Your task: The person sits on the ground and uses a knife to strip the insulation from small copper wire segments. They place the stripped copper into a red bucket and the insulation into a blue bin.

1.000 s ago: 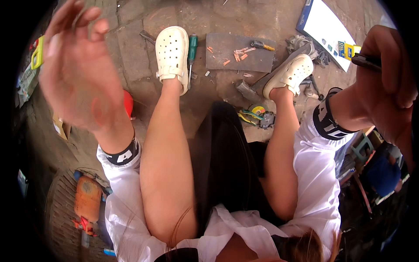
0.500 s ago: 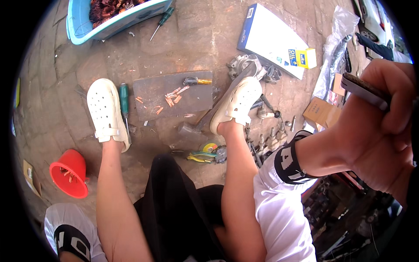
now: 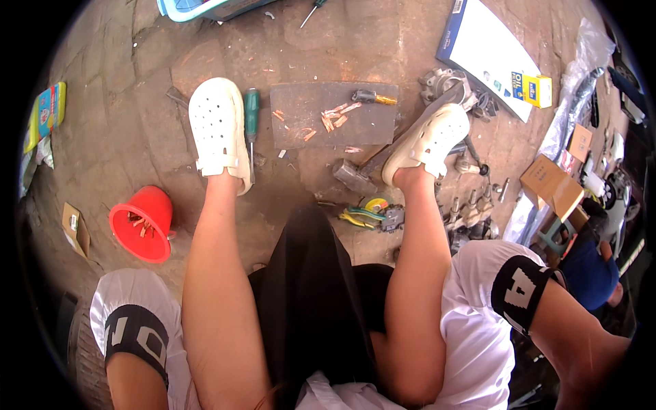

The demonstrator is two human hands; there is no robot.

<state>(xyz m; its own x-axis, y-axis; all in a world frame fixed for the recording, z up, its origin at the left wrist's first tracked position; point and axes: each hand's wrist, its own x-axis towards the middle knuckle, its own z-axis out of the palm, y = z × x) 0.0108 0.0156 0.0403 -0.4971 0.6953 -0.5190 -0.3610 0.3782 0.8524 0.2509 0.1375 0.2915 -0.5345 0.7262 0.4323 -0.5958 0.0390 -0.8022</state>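
Neither of my hands shows; my left forearm (image 3: 137, 379) leaves through the lower edge and my right forearm (image 3: 574, 335) runs into the dark rim at the lower right. Between my shoes a flat dark plate (image 3: 335, 133) lies on the ground. On it are several copper scraps (image 3: 333, 117) and a short tool with a yellow end (image 3: 374, 98). A green-handled screwdriver (image 3: 252, 113) lies beside my left shoe (image 3: 219, 123). A hammer (image 3: 354, 178) lies near my right shoe (image 3: 430, 140), and yellow-green pliers (image 3: 361, 217) lie below it.
A red bucket (image 3: 160, 205) with copper scraps lies tilted at the left. Metal parts (image 3: 471, 208) lie right of my right leg. Farther off are a white-and-blue box (image 3: 488, 48), a yellow box (image 3: 536, 91), a cardboard box (image 3: 552, 186) and a blue tub (image 3: 236, 12).
My right hand, raised at the right and closed on a flat dark thing, has gone out of view. The view has shifted, so ground items appear farther right and higher.
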